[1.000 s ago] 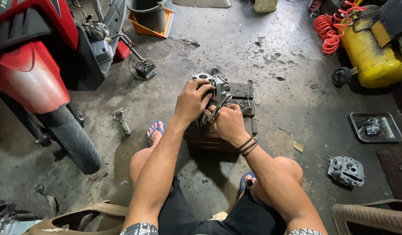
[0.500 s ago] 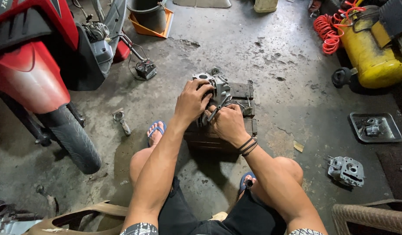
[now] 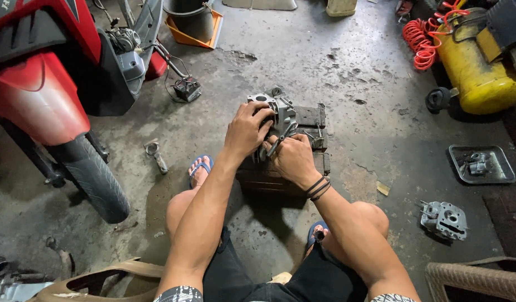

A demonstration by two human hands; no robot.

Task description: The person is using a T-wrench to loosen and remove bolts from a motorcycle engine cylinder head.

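A grey metal engine part (image 3: 276, 106) rests on a stack of dark wooden blocks (image 3: 311, 128) on the concrete floor. My left hand (image 3: 245, 131) grips the part from its left side, fingers curled over its top. My right hand (image 3: 292, 157) sits just below the part, closed around a thin metal tool (image 3: 278, 142) that points up into it. Dark bands circle my right wrist. I squat over the blocks, with blue sandals on both feet.
A red motorcycle (image 3: 40, 89) with its rear tyre stands at the left. A connecting rod (image 3: 155, 155) lies on the floor. A yellow compressor tank (image 3: 484, 72) with an orange coiled hose is at top right. A metal tray (image 3: 481, 164) and another engine part (image 3: 445, 219) lie right.
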